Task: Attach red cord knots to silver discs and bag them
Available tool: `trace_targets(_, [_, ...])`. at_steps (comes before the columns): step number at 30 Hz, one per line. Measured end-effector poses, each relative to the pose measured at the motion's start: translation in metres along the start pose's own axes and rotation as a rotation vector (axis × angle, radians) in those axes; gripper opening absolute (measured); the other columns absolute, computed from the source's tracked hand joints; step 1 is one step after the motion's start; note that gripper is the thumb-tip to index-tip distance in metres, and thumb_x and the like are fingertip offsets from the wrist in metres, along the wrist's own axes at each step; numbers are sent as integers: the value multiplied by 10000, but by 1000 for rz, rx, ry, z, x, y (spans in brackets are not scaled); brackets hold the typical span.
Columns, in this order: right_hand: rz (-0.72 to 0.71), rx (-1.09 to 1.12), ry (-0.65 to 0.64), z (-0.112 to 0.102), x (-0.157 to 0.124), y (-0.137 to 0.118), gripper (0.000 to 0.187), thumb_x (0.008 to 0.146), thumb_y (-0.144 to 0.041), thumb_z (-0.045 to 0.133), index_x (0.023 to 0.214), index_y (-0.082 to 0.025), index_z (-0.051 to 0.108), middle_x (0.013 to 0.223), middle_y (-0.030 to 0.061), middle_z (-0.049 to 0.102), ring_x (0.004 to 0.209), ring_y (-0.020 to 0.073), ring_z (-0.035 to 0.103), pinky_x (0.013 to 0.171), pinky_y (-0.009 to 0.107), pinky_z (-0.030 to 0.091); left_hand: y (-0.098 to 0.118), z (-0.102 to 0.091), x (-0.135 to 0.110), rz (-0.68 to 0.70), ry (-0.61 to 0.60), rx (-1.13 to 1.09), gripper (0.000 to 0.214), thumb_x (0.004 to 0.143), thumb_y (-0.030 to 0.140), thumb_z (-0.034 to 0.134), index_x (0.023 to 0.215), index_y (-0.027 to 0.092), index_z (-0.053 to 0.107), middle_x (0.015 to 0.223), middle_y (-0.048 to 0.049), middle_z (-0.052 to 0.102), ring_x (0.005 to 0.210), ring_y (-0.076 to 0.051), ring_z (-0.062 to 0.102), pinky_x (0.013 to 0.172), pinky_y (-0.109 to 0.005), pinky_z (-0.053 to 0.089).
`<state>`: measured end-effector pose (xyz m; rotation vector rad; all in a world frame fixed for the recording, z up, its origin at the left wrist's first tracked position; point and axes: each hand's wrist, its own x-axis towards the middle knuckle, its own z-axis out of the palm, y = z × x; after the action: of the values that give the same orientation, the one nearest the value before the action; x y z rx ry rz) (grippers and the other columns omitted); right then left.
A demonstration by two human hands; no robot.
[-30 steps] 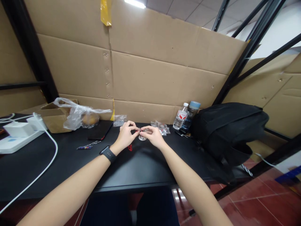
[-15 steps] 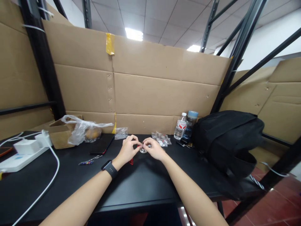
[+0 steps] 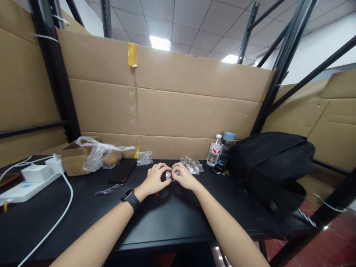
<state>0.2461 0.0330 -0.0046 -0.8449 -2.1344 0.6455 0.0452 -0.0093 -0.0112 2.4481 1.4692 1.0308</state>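
Note:
Above the middle of the black table, my left hand point(image 3: 156, 179) curls its thumb and fingers round a small silvery round piece point(image 3: 168, 175). Close beside it, my right hand point(image 3: 184, 176) pinches at the right side of this piece, where a bit of red shows between the fingertips. The fingers hide most of the piece, so its kind cannot be made out. A thin red cord-like thing point(image 3: 157, 193) lies just under my left hand. Behind my right hand rest several small clear plastic bags point(image 3: 192, 165); another clear bag point(image 3: 144, 158) lies behind my left hand.
To the left are a white power strip point(image 3: 30, 187) with cables, a cardboard box point(image 3: 73, 159), a plastic bag with orange fruit point(image 3: 109, 158), a dark flat case point(image 3: 122, 170) and a keychain point(image 3: 108, 191). A water bottle point(image 3: 214, 151), blue-lidded bottle point(image 3: 226, 150) and black backpack point(image 3: 269, 178) stand right.
The silvery piece has tilted up from lying flat near the table, and my left hand has opened wider around its side. My right hand has shifted slightly right. The view has moved a little.

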Motion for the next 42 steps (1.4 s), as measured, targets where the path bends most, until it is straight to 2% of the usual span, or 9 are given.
trace_targets(6, [18, 15, -15, -8, 0, 0, 66, 831, -168, 638, 775, -194, 661, 1166, 67, 572, 1102, 203, 598, 908, 324, 500, -4, 2, 0, -5, -90, 34, 334, 910, 558, 588, 1119, 324, 702, 1261, -57, 623, 1163, -295, 519, 966, -471, 399])
trace_targets(11, [14, -120, -102, -7, -3, 2, 67, 772, -149, 721, 726, -192, 700, 1158, 77, 610, 1131, 237, 597, 1037, 389, 441, -14, -11, 0, 19, -148, 69, 306, 956, 400, 518, 1218, 291, 632, 1189, -61, 672, 1134, -274, 578, 976, -449, 397])
trace_targets(15, [-13, -201, -215, -13, -3, 4, 41, 784, -184, 742, 748, -204, 736, 1120, 81, 652, 1115, 249, 610, 1026, 387, 445, -25, -24, 0, 70, -347, 113, 226, 842, 322, 637, 1059, 285, 686, 1043, -29, 702, 1019, -250, 642, 908, -384, 422])
trace_targets(18, [-4, -286, -188, -29, -4, 11, 64, 822, -266, 742, 816, -203, 751, 997, 69, 683, 981, 230, 642, 945, 362, 473, -29, -28, 0, 115, -450, 124, 202, 810, 315, 684, 1009, 299, 711, 1061, -21, 710, 1033, -245, 653, 898, -355, 424])
trace_targets(22, [216, -494, -95, -57, -7, 25, 302, 637, -230, 875, 910, -182, 755, 1048, 94, 681, 984, 256, 635, 902, 355, 479, -28, -26, 2, 104, -435, 159, 128, 812, 254, 686, 931, 287, 722, 1014, -8, 732, 1004, -225, 671, 874, -319, 420])
trace_targets(27, [404, -447, -277, -72, -11, 37, 351, 645, -208, 859, 974, -160, 746, 937, 50, 715, 841, 192, 657, 771, 272, 480, -27, -31, 4, 88, -454, 170, 232, 959, 282, 523, 914, 288, 751, 996, 1, 755, 986, -200, 684, 888, -303, 413])
trace_targets(31, [447, -432, -269, -70, -10, 41, 383, 635, -215, 874, 990, -149, 744, 901, 35, 719, 793, 162, 652, 723, 237, 465, -32, -36, 4, 120, -532, 114, 176, 884, 269, 657, 1021, 325, 753, 1097, 22, 738, 1066, -203, 665, 946, -289, 402])
trace_targets(37, [452, -469, -285, -73, -10, 38, 496, 585, -244, 901, 1047, -172, 736, 885, 18, 714, 742, 154, 635, 666, 232, 444, -37, -33, 4, 112, -509, 106, 135, 864, 228, 682, 948, 304, 756, 1046, 26, 742, 1025, -196, 670, 919, -277, 402])
trace_targets(42, [451, -491, -258, -73, -11, 30, 422, 587, -215, 860, 988, -179, 737, 877, 15, 715, 724, 151, 631, 639, 232, 434, -35, -33, 4, 79, -490, 162, 81, 866, 235, 670, 832, 266, 736, 959, 20, 744, 952, -192, 665, 859, -282, 380])
